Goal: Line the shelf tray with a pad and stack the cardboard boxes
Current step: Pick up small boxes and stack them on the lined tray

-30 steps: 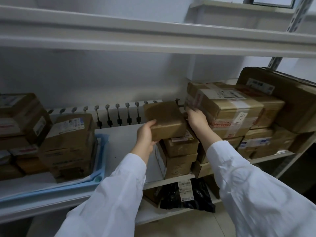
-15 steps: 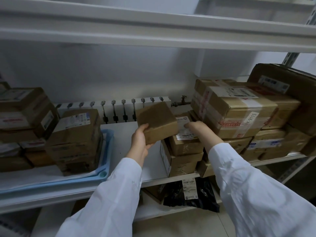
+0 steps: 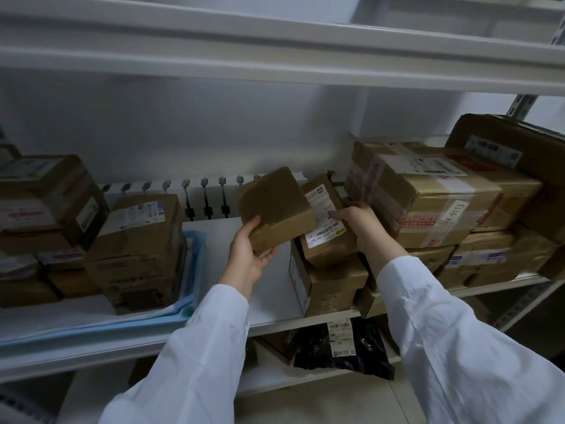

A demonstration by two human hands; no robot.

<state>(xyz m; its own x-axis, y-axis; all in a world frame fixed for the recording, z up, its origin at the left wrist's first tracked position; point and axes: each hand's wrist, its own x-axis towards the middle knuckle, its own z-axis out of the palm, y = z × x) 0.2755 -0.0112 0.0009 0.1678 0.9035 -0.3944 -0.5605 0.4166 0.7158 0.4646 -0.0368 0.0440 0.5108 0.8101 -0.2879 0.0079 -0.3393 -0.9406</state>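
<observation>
My left hand (image 3: 249, 255) grips a small plain brown box (image 3: 275, 209) by its lower left corner and holds it tilted above the white shelf (image 3: 214, 237). Just to its right, my right hand (image 3: 356, 220) holds a labelled cardboard box (image 3: 324, 221), tipped up on top of a larger box (image 3: 333, 286). On the left, a blue pad (image 3: 192, 270) lines the shelf under a stack of cardboard boxes (image 3: 140, 249).
More boxes (image 3: 39, 209) are piled at the far left. A big taped stack of boxes (image 3: 428, 203) fills the right of the shelf, close to my right hand. An upper shelf (image 3: 275, 53) runs overhead. A black bag (image 3: 342, 350) lies on the lower shelf.
My left hand has carried the plain box leftward off the stack. My right hand let go of that box, took hold of the labelled box beneath and tipped it up.
</observation>
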